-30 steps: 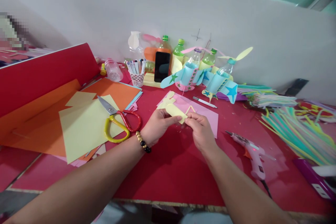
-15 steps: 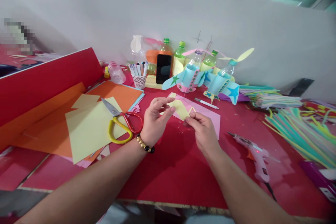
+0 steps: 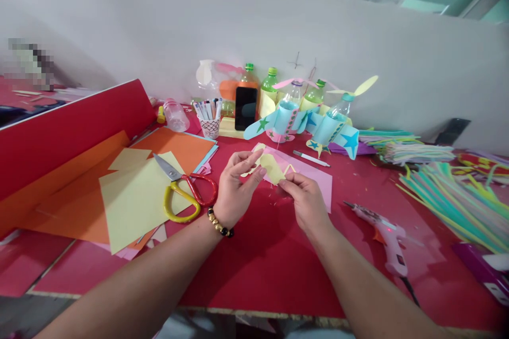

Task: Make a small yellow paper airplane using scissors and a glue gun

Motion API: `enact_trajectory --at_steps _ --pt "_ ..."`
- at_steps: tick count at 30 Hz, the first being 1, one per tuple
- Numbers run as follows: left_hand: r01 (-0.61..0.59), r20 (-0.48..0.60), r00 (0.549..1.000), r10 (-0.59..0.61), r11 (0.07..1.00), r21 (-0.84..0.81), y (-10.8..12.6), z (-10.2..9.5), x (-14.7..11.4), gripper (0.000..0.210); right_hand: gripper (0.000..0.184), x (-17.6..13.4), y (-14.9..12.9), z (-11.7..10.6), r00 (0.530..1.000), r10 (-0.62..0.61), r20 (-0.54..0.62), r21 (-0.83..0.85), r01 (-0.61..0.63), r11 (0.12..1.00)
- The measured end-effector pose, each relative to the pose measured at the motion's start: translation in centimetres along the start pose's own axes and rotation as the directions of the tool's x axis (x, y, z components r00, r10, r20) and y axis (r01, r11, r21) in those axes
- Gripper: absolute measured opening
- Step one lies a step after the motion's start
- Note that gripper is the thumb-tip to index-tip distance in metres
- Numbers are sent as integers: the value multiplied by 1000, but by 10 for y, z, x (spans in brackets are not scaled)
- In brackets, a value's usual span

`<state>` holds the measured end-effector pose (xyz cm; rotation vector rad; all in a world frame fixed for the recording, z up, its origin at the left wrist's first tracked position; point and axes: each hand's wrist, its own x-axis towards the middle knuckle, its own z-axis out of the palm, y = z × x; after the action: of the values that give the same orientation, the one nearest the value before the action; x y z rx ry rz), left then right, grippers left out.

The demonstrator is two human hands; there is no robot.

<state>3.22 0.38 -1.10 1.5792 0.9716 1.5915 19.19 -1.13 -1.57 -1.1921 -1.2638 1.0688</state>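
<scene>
Over the middle of the red table, my right hand (image 3: 306,198) pinches the lower right end of a small pale-yellow paper cutout (image 3: 272,169) between thumb and finger. My left hand (image 3: 237,186), with a bead bracelet at the wrist, is at the cutout's other end. Its thumb and fingers are apart, and the fingertips are close to the paper's edge. Beneath and behind the cutout lies a pink paper sheet (image 3: 320,185). More small yellow paper shapes are partly visible around the cutout. Large scissors (image 3: 181,190) with red and yellow handles lie left of my left hand.
Yellow sheets (image 3: 131,206) and orange paper (image 3: 71,206) cover the left side. A pink glue gun (image 3: 387,235) lies on the right, near pipe cleaners (image 3: 457,206). Behind are a white pen (image 3: 311,158), a phone (image 3: 245,108), a cup of markers (image 3: 209,126) and bottle planes (image 3: 287,116).
My left thumb and fingers have spread slightly farther apart at the cutout. My right hand keeps its pinch almost in place. The camera view has tilted up slightly.
</scene>
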Motion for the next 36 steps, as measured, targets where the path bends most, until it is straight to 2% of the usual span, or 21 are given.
enact_trajectory --at_steps 5,8,11,14,16,18,22,28,36 --pt "-19 21 1000 19 1000 7 1 1 -3 31 19 1 0 0 1000 5 -2 19 -5 1000" --pt "17 2 1000 -17 999 -30 3 1 -3 25 17 1 0 0 1000 14 -8 25 -14 1000" --pt "122 -40 991 -129 983 -136 2 1 0 13 16 1 0 0 1000 11 3 -23 -11 1000" --pt "278 -46 951 -307 907 -316 1 1 2 17 16 1 0 0 1000 -10 16 -67 11 998" --pt "368 -7 913 -407 835 -409 0 1 3 20 15 0 0 0 1000 -18 19 -68 19 997" --pt "426 55 891 -451 789 -443 0 1 2 21 15 0 0 0 999 -33 29 -78 35 996" --pt "470 186 882 -433 780 -413 3 4 0 19 15 -1 -2 0 996 -80 49 -133 86 987" --pt "483 248 875 -416 716 -504 6 8 -2 27 14 -4 -4 0 993 -107 50 -151 113 982" --pt "633 393 773 -498 642 -433 4 7 -3 24 15 -5 -5 -1 972 -228 52 -291 233 928"
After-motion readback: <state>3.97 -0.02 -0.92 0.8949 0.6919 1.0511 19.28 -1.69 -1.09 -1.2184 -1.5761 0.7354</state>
